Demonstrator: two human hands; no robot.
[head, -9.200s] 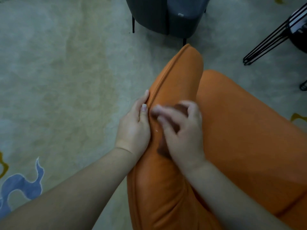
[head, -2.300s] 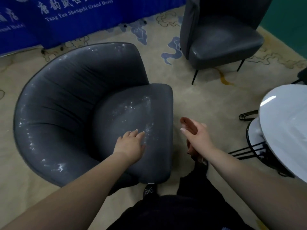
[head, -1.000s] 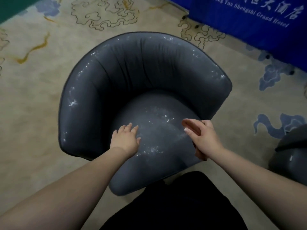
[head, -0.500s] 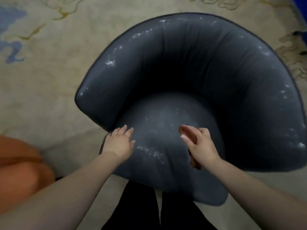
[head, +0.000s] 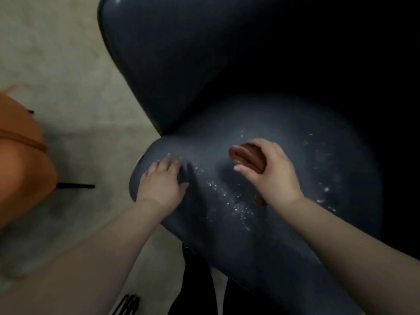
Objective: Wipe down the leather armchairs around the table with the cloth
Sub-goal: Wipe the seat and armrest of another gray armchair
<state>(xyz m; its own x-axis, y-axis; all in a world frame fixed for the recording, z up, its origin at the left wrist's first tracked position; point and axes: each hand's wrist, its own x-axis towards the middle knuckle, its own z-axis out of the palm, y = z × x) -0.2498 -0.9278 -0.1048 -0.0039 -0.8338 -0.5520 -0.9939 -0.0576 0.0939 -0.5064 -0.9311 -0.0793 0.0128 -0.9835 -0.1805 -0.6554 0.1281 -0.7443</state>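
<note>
Leather in orange fills the far left edge, where part of an orange armchair (head: 20, 160) is seen on the pale carpet (head: 68, 76), well apart from the work in hand. Next to the right, the left hand (head: 162, 180) is laid flat on the front left corner of the grey armchair's seat (head: 284, 123), its fingers spread and pressing the cushion; nothing is held in it. White specks (head: 229, 198) (dust or crumbs, it cannot be told which) are scattered across the seat between the two hands and again further right. The right hand (head: 270, 171) is held over the middle of the seat, and the brown cloth (head: 247, 156) is gripped in it, bunched between curled fingers and thumb, one end showing past the fingertips and another below the wrist. Whether the cloth touches the leather cannot be told.

Wiping of this seat is judged to be just beginning. Several risks are to be noted. With the cloth wadded so tightly, little surface would be presented, and specks could be pushed about rather than lifted. Specks swept forward could be dropped onto the carpet or the dark trousers (head: 195, 280) below. The patch under the left palm could be missed if that hand is not shifted. The dark backrest (head: 204, 53), poorly lit, could be left with marks unseen.
</note>
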